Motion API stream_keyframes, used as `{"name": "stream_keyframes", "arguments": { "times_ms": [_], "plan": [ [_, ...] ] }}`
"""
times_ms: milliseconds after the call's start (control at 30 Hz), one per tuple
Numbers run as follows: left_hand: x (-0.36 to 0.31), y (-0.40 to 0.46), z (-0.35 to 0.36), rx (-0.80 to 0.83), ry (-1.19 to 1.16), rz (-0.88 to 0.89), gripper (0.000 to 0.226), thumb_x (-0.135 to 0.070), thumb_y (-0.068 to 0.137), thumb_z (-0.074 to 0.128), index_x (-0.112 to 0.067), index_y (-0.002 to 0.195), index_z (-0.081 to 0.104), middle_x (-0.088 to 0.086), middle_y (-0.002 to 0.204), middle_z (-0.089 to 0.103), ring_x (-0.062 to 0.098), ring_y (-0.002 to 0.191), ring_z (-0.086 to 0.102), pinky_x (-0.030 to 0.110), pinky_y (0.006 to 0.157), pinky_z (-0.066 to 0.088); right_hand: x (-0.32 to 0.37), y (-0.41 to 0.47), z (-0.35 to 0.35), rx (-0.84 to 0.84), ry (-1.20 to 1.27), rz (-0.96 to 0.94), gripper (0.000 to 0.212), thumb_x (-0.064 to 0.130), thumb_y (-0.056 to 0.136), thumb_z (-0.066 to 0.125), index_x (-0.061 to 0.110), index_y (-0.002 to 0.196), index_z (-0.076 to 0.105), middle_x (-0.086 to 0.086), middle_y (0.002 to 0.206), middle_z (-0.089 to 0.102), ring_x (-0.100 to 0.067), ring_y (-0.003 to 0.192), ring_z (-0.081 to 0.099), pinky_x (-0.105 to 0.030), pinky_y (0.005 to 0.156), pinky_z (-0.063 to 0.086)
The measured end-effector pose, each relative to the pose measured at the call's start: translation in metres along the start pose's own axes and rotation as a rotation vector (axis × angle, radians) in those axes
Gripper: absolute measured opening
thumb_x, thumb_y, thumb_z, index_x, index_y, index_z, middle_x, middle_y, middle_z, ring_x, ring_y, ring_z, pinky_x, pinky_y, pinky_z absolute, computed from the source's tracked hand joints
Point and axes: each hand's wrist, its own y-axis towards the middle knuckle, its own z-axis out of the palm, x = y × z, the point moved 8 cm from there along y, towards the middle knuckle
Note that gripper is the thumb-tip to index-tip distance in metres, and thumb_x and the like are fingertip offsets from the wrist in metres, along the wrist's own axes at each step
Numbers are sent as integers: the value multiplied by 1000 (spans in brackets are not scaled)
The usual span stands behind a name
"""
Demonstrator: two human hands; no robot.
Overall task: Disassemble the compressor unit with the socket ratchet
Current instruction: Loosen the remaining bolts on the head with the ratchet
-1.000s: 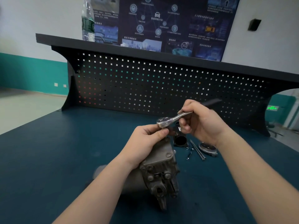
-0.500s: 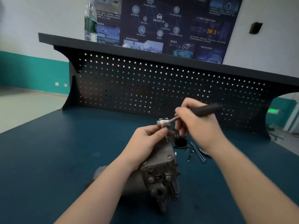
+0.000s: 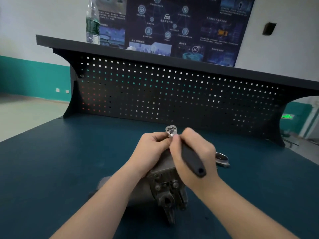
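Observation:
The grey metal compressor unit [image 3: 164, 185] lies on the blue bench [image 3: 51, 169] between my forearms, its bolted end plate facing me. My right hand [image 3: 193, 152] grips the black handle of the socket ratchet [image 3: 191, 161]; the handle points toward me and the chrome head [image 3: 171, 130] sits at the far top of the compressor. My left hand [image 3: 151, 149] rests on the compressor's top, its fingertips curled at the ratchet head. The socket and the bolt beneath it are hidden by my fingers.
A round metal ring part [image 3: 221, 159] lies on the bench just right of my right hand. A black perforated back panel [image 3: 172, 94] with a shelf rises behind; a water bottle [image 3: 92, 23] stands on the shelf.
My right hand has swung the ratchet handle from pointing right to pointing toward me. The head stays at the same spot on the compressor. My left hand holds its place.

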Motion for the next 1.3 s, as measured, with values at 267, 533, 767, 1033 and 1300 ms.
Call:
{"name": "stream_keyframes", "arguments": {
  "times_ms": [267, 533, 767, 1033, 1300],
  "plan": [
    [4, 0, -1, -3, -14, -26, 21, -12, 95, 59, -23, 91, 77, 1, 95, 77, 6, 86, 69, 18, 79, 54, -60, 47, -8, 275, 285, 583, 32, 9, 94, 53, 8, 63, 44, -4, 53, 58, -19, 47, 53, -28, 48, 42],
    [-5, -4, -5, -62, 152, 57, 59, -4, 93, 55, -35, 43, 63, -21, 42, 52, -9, 41, 43, 7, 42, 34, 23, 0, 20, 141, -345, -147, 18, 8, 79, 60, 14, 70, 46, -2, 61, 43, -20, 52, 46, -35, 47, 43],
    [1, -4, 2, 43, 11, -1, 20, -21, 97, 57, -25, 99, 76, 2, 99, 77, 7, 90, 67, 18, 81, 52, -75, 40, -6, 217, 546, 767, 41, 7, 94, 51, 15, 54, 50, -4, 50, 52, -16, 46, 47, -24, 42, 38],
    [-8, -4, 0, -23, 73, 65, 30, -13, 95, 61, -30, 78, 79, -7, 82, 77, 1, 76, 68, 14, 70, 52, -26, 0, -13, -151, 234, 298, 30, 19, 91, 54, 13, 63, 42, 0, 53, 46, -13, 47, 44, -21, 48, 37],
    [-2, -4, 3, 41, 34, 33, 22, -18, 97, 56, -28, 95, 76, 0, 94, 77, 7, 90, 68, 17, 80, 51, -55, 38, -12, 219, 374, 695, 32, 12, 93, 58, 9, 62, 49, -8, 54, 57, -17, 48, 53, -28, 48, 41]
  ]
}}
